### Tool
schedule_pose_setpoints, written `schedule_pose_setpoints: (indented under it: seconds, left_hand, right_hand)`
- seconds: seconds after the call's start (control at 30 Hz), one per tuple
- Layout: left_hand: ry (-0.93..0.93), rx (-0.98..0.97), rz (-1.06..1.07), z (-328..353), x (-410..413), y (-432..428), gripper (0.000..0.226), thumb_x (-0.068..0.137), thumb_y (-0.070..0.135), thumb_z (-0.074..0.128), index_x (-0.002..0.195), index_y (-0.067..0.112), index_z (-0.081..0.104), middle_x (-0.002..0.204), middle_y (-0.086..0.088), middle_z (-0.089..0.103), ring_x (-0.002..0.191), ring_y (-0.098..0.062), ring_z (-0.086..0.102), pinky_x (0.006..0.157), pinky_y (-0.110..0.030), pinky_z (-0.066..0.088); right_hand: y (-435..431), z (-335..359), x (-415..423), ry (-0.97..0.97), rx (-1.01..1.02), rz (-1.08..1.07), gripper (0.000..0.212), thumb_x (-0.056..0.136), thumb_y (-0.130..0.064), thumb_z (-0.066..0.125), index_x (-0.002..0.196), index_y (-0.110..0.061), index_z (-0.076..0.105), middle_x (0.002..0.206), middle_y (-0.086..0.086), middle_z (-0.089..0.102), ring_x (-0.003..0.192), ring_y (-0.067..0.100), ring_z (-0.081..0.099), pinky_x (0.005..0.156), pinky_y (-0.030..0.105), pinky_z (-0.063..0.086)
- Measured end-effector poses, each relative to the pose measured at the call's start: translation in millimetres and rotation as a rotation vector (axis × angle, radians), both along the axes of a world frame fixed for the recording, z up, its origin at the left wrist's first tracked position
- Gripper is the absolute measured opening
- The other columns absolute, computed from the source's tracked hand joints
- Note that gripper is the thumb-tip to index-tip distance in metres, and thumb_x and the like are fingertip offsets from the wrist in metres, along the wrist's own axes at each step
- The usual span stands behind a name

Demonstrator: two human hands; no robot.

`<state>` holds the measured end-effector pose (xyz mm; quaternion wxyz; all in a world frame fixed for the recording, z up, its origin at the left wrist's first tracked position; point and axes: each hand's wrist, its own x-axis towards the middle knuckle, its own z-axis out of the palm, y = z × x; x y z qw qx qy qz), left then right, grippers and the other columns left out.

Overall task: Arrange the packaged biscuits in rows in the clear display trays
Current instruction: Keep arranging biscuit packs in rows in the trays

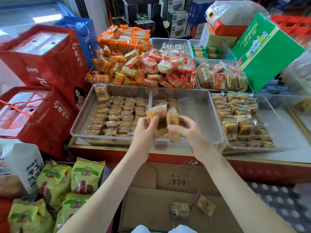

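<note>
A crowded shop corner, with a red-fronted bench (262, 170) carrying three clear trays along its front edge. Over the middle tray (202, 106) I have both hands up. My left grip (146, 127) is curled round a biscuit packet (156, 112) and my right grip (183, 130) pinches a second packet (173, 121), the two touching. Blur hides whether more are stacked beneath them. The middle tray holds a few packets along its left side, mostly hidden behind my hands. The left tray (79, 125) is filled with neat rows, too many for me to count, plus one upright packet (101, 94) at its back-left corner. The right tray (276, 121) has rows down its left half. Behind them sit heaped orange and red packets (134, 64). Two red gift bags (42, 61) stand off the bench's left edge, and a green carton (265, 51) leans at the back right. Below the front edge, two loose packets (204, 205) lie on a cardboard box (151, 207).
</note>
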<state>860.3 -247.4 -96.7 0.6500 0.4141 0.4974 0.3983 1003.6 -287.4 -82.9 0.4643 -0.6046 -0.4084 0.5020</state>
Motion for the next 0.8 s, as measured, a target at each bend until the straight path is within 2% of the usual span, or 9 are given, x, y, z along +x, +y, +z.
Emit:
schedule_pose_setpoints:
  seconds: [0.07, 0.13, 0.2, 0.33, 0.37, 0.43, 0.53, 0.63, 0.8]
  left_hand:
    - [-0.065, -0.065, 0.037, -0.1, -6.9, 7.3, 0.031, 0.100, 0.035, 0.050, 0.116, 0.010, 0.057, 0.110, -0.010, 0.069, 0.095, -0.019, 0.070, 0.068, -0.026, 0.058]
    - [-0.131, -0.138, 0.083, -0.1, -14.5, 14.8, 0.029, 0.101, 0.035, 0.048, 0.111, 0.011, 0.061, 0.106, -0.010, 0.071, 0.094, -0.023, 0.071, 0.072, -0.033, 0.059]
    - [-0.167, -0.188, 0.112, -3.5, -20.8, 21.3, 0.024, 0.101, 0.034, 0.049, 0.105, 0.014, 0.062, 0.098, -0.007, 0.074, 0.091, -0.022, 0.071, 0.084, -0.040, 0.057]
    - [-0.174, -0.224, 0.109, -10.3, -24.1, 29.3, 0.022, 0.101, 0.032, 0.049, 0.104, 0.014, 0.061, 0.095, -0.006, 0.074, 0.091, -0.021, 0.071, 0.088, -0.042, 0.055]
    - [-0.174, -0.225, 0.098, -12.4, -24.7, 30.6, 0.021, 0.101, 0.031, 0.049, 0.104, 0.014, 0.062, 0.097, -0.006, 0.074, 0.092, -0.022, 0.071, 0.085, -0.040, 0.056]
    - [-0.170, -0.223, 0.071, -17.2, -27.2, 33.2, 0.018, 0.100, 0.026, 0.051, 0.107, 0.013, 0.061, 0.098, -0.006, 0.074, 0.091, -0.020, 0.072, 0.081, -0.037, 0.057]
    - [-0.146, -0.218, 0.058, -26.2, -32.6, 36.7, 0.023, 0.098, 0.016, 0.053, 0.119, 0.006, 0.057, 0.109, -0.012, 0.071, 0.098, -0.024, 0.070, 0.086, -0.038, 0.056]
    - [-0.109, -0.221, 0.078, -36.5, -36.0, 38.6, 0.033, 0.098, 0.015, 0.054, 0.128, 0.002, 0.052, 0.118, -0.016, 0.067, 0.107, -0.028, 0.066, 0.090, -0.039, 0.054]
    - [-0.099, -0.243, 0.180, -61.2, -39.6, 35.9, 0.038, 0.095, 0.018, 0.059, 0.129, 0.004, 0.051, 0.121, -0.016, 0.066, 0.113, -0.030, 0.064, 0.103, -0.049, 0.048]
  right_hand:
    - [1.7, -2.0, 16.9, 0.642, -0.035, 0.041, 0.037, 0.085, -0.017, 0.061, 0.119, -0.004, 0.063, 0.108, 0.013, 0.068, 0.098, 0.025, 0.064, 0.080, 0.028, 0.056]
    - [1.5, -6.5, 29.2, 1.033, -0.032, 0.184, 0.059, 0.086, -0.014, 0.059, 0.138, 0.006, 0.042, 0.121, 0.025, 0.057, 0.107, 0.034, 0.060, 0.094, 0.041, 0.052]
    - [4.2, -12.8, 31.9, 1.123, -0.026, 0.330, 0.070, 0.086, -0.012, 0.060, 0.144, 0.006, 0.025, 0.127, 0.028, 0.051, 0.115, 0.038, 0.055, 0.105, 0.047, 0.044]
    - [11.1, -27.5, 47.4, 1.111, 0.032, 0.472, 0.065, 0.088, -0.005, 0.057, 0.144, 0.007, 0.027, 0.132, 0.029, 0.050, 0.129, 0.042, 0.045, 0.115, 0.051, 0.023]
    - [13.4, -30.0, 54.0, 1.103, 0.019, 0.457, 0.064, 0.087, -0.003, 0.057, 0.144, 0.005, 0.029, 0.134, 0.028, 0.050, 0.132, 0.042, 0.042, 0.115, 0.053, 0.024]
    - [21.5, -34.6, 69.1, 0.948, -0.032, 0.337, 0.060, 0.084, 0.002, 0.057, 0.140, 0.001, 0.037, 0.133, 0.025, 0.052, 0.129, 0.038, 0.047, 0.107, 0.050, 0.041]
    - [41.0, -54.7, 90.3, 0.347, -0.118, 0.064, 0.056, 0.073, 0.002, 0.072, 0.123, -0.007, 0.049, 0.110, 0.010, 0.061, 0.109, 0.025, 0.057, 0.091, 0.032, 0.049]
    - [62.6, -86.4, 103.8, -0.088, -0.305, -0.030, 0.066, 0.074, -0.009, 0.081, 0.125, -0.014, 0.040, 0.116, 0.008, 0.055, 0.110, 0.025, 0.053, 0.088, 0.031, 0.043]
    - [97.8, -130.4, 89.5, -0.387, -0.524, -0.008, 0.101, 0.074, -0.029, 0.083, 0.143, -0.014, 0.011, 0.138, 0.011, 0.036, 0.119, 0.025, 0.048, 0.101, 0.038, 0.047]
